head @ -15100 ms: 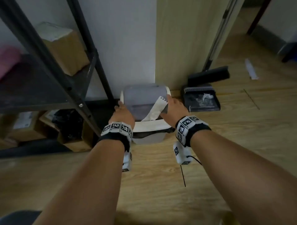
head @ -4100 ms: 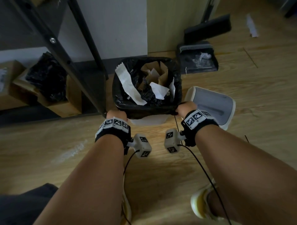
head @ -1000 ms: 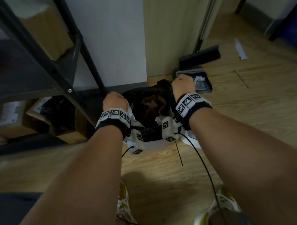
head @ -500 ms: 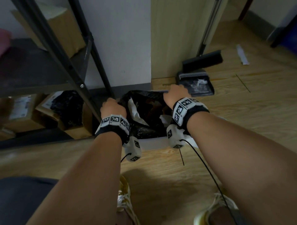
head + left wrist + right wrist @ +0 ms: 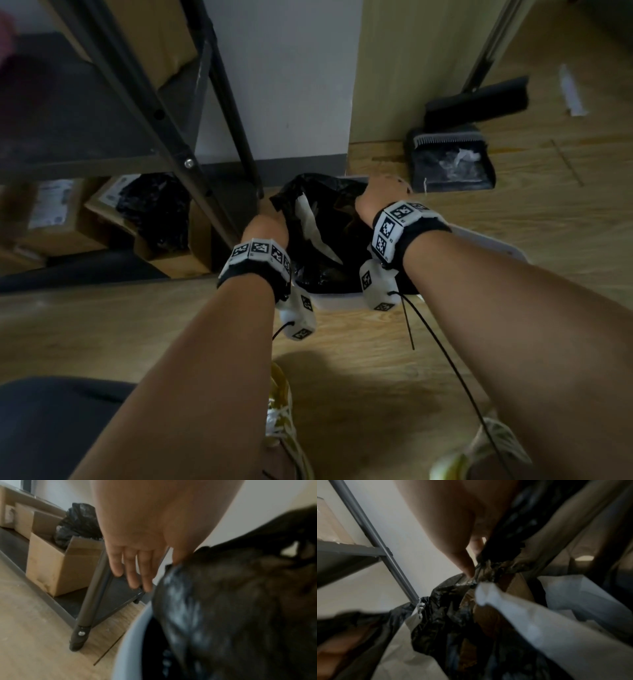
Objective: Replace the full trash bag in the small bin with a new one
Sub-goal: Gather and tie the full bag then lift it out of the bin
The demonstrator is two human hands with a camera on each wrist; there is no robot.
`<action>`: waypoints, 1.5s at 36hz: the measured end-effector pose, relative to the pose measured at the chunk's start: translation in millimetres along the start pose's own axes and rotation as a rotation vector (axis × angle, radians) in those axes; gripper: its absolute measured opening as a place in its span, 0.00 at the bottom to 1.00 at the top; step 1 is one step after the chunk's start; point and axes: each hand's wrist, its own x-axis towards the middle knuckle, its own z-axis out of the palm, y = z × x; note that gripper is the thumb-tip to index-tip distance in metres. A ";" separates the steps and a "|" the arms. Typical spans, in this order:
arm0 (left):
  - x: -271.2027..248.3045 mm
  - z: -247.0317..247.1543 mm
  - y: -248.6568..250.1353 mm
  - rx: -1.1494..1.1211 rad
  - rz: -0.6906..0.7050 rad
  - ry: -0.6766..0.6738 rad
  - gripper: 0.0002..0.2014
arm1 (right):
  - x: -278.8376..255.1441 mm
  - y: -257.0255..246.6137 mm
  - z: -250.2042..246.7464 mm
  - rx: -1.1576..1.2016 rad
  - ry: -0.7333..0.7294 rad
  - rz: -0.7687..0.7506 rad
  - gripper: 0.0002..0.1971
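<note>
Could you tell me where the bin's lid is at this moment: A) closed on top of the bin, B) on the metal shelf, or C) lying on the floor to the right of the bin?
C: in the head view the lid lies on the wooden floor right of the bin, partly behind the right forearm.

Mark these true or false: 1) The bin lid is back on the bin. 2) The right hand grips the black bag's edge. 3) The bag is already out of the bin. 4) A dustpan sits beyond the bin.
1) False: the lid lies on the floor beside the bin.
2) True: the right hand pinches the black bag.
3) False: it sits inside the bin.
4) True: the dustpan holds scraps.
</note>
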 end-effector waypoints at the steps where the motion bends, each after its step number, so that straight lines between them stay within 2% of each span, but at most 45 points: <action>1: -2.0 -1.9 2.9 -0.042 -0.018 0.013 0.24 | 1.8 1.6 0.2 0.002 0.004 -0.013 0.24; 2: -4.8 -4.5 6.3 -0.058 -0.017 0.035 0.27 | 3.4 3.7 -0.5 0.004 0.004 -0.018 0.23; 6: -3.6 -3.4 12.0 -0.149 0.017 0.107 0.26 | 6.4 13.0 -5.4 0.055 0.038 -0.053 0.18; 9: -4.1 -4.3 12.7 -0.100 0.065 0.106 0.34 | 3.0 16.4 -9.1 0.139 0.106 -0.097 0.16; 10: -4.0 -4.8 12.8 -0.064 0.082 0.083 0.30 | 1.1 17.4 -10.1 0.171 0.132 -0.107 0.16; 12: -7.6 -8.0 11.9 0.010 0.118 0.056 0.16 | -2.5 18.2 -11.8 0.209 0.192 -0.133 0.15; 13: -9.8 -9.7 10.2 0.023 0.123 0.061 0.13 | -4.1 18.4 -12.8 0.217 0.215 -0.143 0.15; 16: -15.5 -15.0 7.1 0.000 0.095 0.134 0.14 | -10.8 19.0 -18.7 0.243 0.261 -0.153 0.13; 19: -24.5 -21.9 6.6 -0.081 0.116 0.266 0.14 | -18.4 20.7 -25.2 0.254 0.275 -0.150 0.14; 25: -48.0 -36.5 13.6 -0.175 0.250 0.393 0.11 | -34.0 26.9 -36.1 0.195 0.261 -0.135 0.16; 33: -76.8 -40.1 25.4 -0.159 0.452 0.577 0.11 | -55.9 56.3 -45.6 0.115 0.191 -0.027 0.19; 37: -80.3 -36.6 23.7 -0.138 0.433 0.560 0.12 | -65.0 70.9 -50.7 0.120 0.135 0.003 0.16; 41: -82.3 -32.2 16.8 0.024 0.351 0.508 0.17 | -71.5 75.9 -59.4 0.140 0.122 0.037 0.12; 45: -89.4 -35.4 15.4 0.178 0.311 0.511 0.16 | -77.7 78.9 -72.0 0.166 0.111 0.015 0.07; 49: -96.2 -46.2 21.2 0.193 0.353 0.560 0.15 | -81.5 75.5 -83.4 0.164 0.109 -0.001 0.11; 54: -109.8 -64.8 35.0 0.088 0.469 0.540 0.15 | -84.6 71.2 -92.8 0.217 0.167 -0.013 0.11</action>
